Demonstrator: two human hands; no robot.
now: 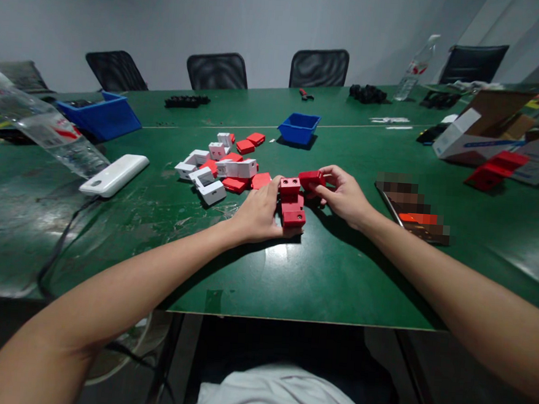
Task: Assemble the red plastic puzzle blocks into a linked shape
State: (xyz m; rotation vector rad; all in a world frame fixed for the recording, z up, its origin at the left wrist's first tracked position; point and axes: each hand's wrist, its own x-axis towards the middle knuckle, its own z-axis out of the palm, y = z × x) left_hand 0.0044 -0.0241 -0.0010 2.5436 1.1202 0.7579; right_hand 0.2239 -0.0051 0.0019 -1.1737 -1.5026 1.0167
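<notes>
My left hand [262,212] is closed around a red block with holes [292,205], resting low over the green table. Just right of it, my right hand [341,191] pinches another red piece [311,180] between thumb and fingers. The two red parts are very close; whether they touch I cannot tell. Beyond my left hand lies a loose pile of white blocks [212,192] and flat red pieces [236,184], some lying over one another.
A small blue bin [298,129] stands behind the pile. To the left are a white power bank [114,175] with a cable, a water bottle [53,131] and a larger blue bin [107,117]. A phone [411,212] and cardboard box [491,131] are at the right.
</notes>
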